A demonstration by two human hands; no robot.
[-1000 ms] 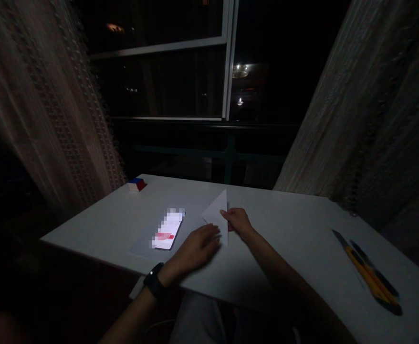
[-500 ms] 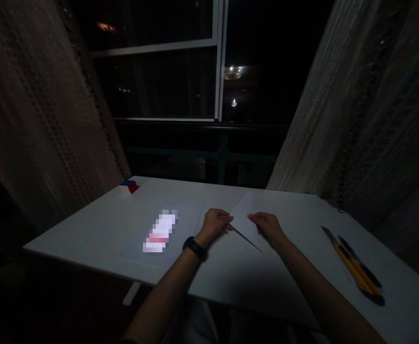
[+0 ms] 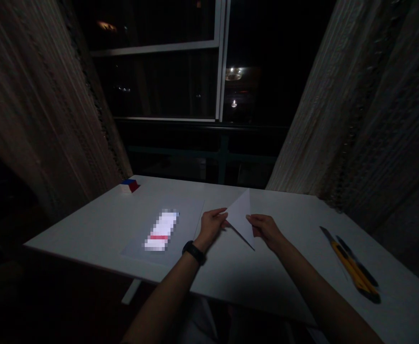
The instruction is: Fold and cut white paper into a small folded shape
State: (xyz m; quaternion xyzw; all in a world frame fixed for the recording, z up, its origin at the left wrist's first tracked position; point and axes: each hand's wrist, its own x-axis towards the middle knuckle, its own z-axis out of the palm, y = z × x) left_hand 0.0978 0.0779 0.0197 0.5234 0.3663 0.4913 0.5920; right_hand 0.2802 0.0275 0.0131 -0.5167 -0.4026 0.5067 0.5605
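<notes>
White paper, folded into a pointed shape [image 3: 240,214], is held over the middle of the bench [image 3: 69,239], its tip toward the window; whether its lower edge touches the surface I cannot tell. The left hand [image 3: 211,227] has its grip closed on the left edge, thumb on top and fingers partly hidden. The right hand [image 3: 267,230] has its grip pinched on the right edge, thumb on the near face. A dark watch [image 3: 194,252] circles the left wrist. Left of the hands, a lit phone [image 3: 162,231], its screen blurred, lies on a flat pale sheet [image 3: 188,227]. Well to the right lie a yellow-and-black cutter [image 3: 352,267] and, just beside it, a slim dark tool [image 3: 365,267]. Near the far left corner sits a small block [image 3: 128,185] showing blue, red and white. Curtains [image 3: 320,110] flank the dark window [image 3: 221,71].
</notes>
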